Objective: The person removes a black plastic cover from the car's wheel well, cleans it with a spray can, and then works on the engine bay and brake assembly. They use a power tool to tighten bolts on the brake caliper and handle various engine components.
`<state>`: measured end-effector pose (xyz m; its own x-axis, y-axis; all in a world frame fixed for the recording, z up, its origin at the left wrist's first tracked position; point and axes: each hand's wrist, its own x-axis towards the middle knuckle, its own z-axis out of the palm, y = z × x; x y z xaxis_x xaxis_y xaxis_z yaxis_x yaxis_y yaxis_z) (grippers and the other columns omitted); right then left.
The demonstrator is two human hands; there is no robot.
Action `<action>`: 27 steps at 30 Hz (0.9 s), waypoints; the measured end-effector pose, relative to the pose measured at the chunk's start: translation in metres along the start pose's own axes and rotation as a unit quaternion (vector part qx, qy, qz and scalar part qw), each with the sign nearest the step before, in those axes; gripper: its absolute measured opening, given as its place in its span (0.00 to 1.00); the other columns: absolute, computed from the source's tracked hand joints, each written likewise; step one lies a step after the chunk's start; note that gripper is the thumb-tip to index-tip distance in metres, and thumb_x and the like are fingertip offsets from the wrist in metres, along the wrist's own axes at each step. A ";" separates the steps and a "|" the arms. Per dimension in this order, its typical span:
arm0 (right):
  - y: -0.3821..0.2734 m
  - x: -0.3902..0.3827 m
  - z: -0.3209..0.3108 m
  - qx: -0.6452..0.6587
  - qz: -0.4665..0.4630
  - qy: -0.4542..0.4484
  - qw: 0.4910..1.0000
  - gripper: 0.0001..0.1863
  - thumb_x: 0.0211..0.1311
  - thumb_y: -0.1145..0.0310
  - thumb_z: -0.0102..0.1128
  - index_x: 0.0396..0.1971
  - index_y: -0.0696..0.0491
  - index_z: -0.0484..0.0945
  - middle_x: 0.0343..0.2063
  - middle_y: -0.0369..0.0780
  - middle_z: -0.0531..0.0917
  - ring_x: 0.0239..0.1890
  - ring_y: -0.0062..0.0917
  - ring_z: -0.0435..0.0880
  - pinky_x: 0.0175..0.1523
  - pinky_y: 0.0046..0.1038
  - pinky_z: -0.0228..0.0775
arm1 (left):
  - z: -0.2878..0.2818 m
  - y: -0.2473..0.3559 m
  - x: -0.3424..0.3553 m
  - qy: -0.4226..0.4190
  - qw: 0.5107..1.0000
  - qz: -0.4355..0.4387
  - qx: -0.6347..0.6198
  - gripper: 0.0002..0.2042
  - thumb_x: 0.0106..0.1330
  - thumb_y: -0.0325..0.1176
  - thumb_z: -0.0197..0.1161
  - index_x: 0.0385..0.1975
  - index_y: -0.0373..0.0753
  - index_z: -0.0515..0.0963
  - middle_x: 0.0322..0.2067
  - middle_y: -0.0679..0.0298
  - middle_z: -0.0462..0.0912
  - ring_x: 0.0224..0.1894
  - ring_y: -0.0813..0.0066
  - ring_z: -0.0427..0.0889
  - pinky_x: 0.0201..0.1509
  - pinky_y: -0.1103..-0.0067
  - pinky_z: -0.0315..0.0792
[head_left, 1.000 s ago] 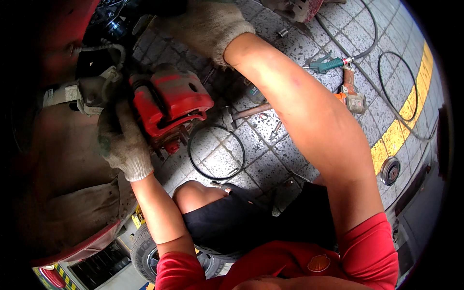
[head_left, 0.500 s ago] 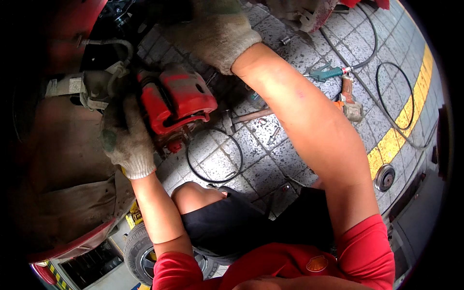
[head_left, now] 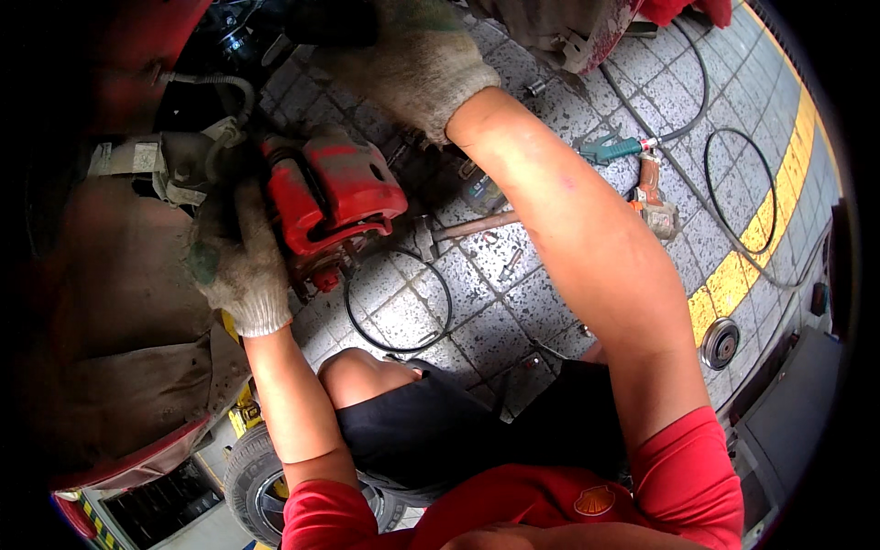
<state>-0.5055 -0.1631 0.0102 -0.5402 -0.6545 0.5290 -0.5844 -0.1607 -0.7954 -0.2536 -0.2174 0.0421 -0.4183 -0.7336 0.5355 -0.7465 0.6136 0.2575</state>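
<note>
My left hand (head_left: pixel 236 266), in a dirty knitted glove, reaches up beside the red brake caliper (head_left: pixel 338 188), its fingers bent against the grimy metal assembly (head_left: pixel 183 160) at the upper left; what they grip is hidden. My right hand (head_left: pixel 408 69), also gloved, reaches forward to the top centre, above and beyond the caliper, with its fingertips lost in the dark wheel well. A grey hose (head_left: pixel 208 79) runs over the assembly. Below the caliper a black cable loop (head_left: pixel 397 346) lies on the tiles near a hammer (head_left: pixel 478 225).
On the tiled floor are a green air blow gun (head_left: pixel 615 150), an impact wrench (head_left: pixel 659 220), coiled hoses (head_left: pixel 772 188), a socket (head_left: pixel 537 87), a bolt (head_left: pixel 511 267) and a round metal part (head_left: pixel 720 345). A tyre (head_left: pixel 247 481) lies at lower left; red bodywork (head_left: pixel 147 37) borders the left.
My right hand has moved slightly down and toward me. The view has shifted a little, showing more of the part at top right. My left hand keeps its place beside the caliper.
</note>
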 end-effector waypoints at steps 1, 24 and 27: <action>0.004 0.000 0.003 -0.014 -0.012 0.016 1.000 0.37 0.61 0.57 0.68 0.68 0.55 0.66 0.56 0.59 0.80 0.59 0.55 0.79 0.63 0.47 0.73 | 0.001 -0.002 0.000 0.001 1.000 -0.001 -0.008 0.22 0.76 0.49 0.58 0.50 0.35 0.87 0.43 0.49 0.90 0.44 0.51 0.89 0.50 0.64 0.79; 0.001 0.006 -0.001 0.032 -0.002 0.108 0.994 0.31 0.58 0.62 0.71 0.61 0.58 0.74 0.53 0.58 0.81 0.58 0.54 0.80 0.62 0.46 0.73 | -0.002 0.006 -0.001 -0.014 1.000 -0.015 -0.022 0.21 0.76 0.48 0.60 0.51 0.34 0.86 0.43 0.51 0.90 0.42 0.60 0.89 0.48 0.68 0.79; 0.006 0.003 0.001 0.040 -0.019 0.134 0.990 0.32 0.59 0.61 0.70 0.61 0.58 0.74 0.53 0.58 0.81 0.58 0.53 0.80 0.63 0.45 0.73 | -0.002 0.005 -0.001 -0.019 1.000 -0.007 -0.014 0.21 0.77 0.48 0.59 0.51 0.34 0.86 0.42 0.52 0.90 0.41 0.61 0.89 0.48 0.69 0.79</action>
<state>-0.5104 -0.1667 0.0065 -0.6659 -0.4297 0.6099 -0.5632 -0.2466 -0.7886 -0.2554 -0.2130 0.0442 -0.4280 -0.7527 0.5002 -0.7380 0.6105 0.2873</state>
